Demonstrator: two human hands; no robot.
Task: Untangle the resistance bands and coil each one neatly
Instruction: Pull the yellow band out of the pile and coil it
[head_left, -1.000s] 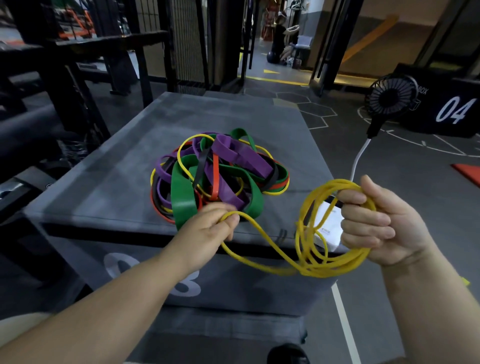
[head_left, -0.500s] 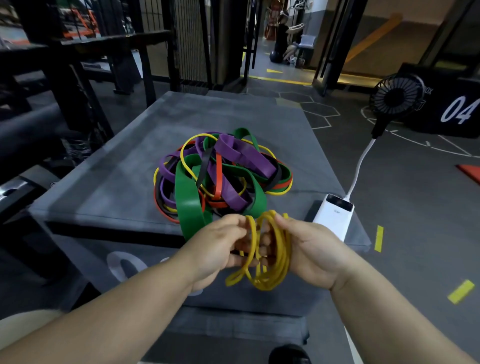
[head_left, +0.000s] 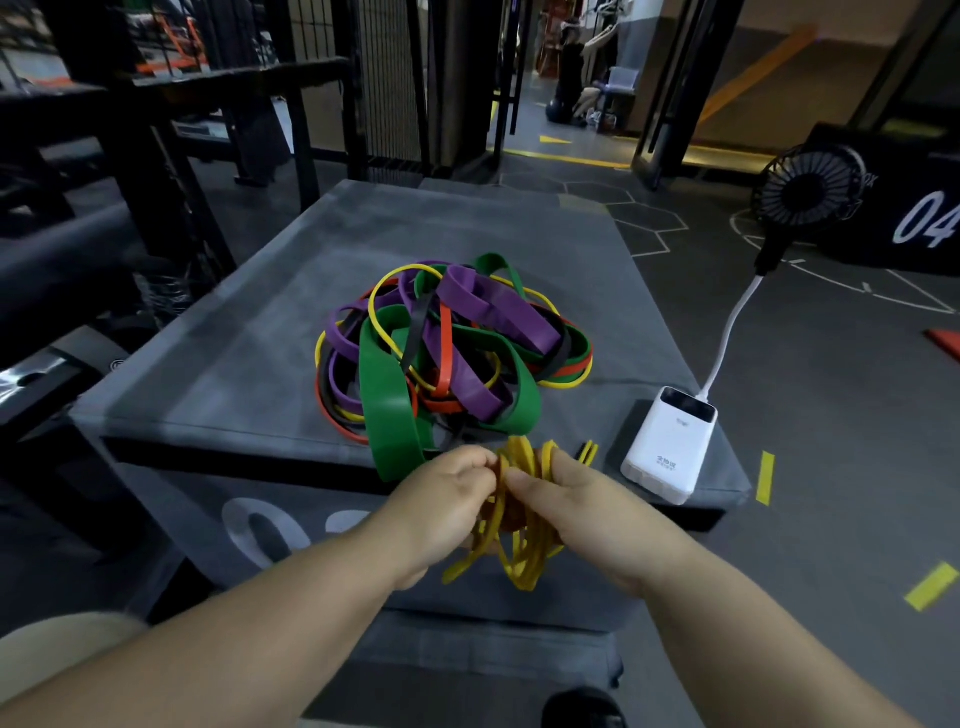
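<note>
Yellow band (head_left: 525, 566) | now bunched tight, was stretched wide | left grip (head_left: 441, 501) and right grip (head_left: 576, 499) both pinching it

Yellow coiled band (head_left: 522, 566), tangled pile (head_left: 387, 395) of green, purple, orange-red, black and yellow bands, grey box (head_left: 234, 374) with white numerals, white power bank (head_left: 670, 447), white cable (head_left: 727, 335), black fan (head_left: 810, 189), yellow tape marks (head_left: 931, 593)

Two hands (head_left: 441, 501) (head_left: 574, 501), one yellow coil (head_left: 525, 553), one tangle (head_left: 389, 395), one power bank (head_left: 667, 447).
</note>
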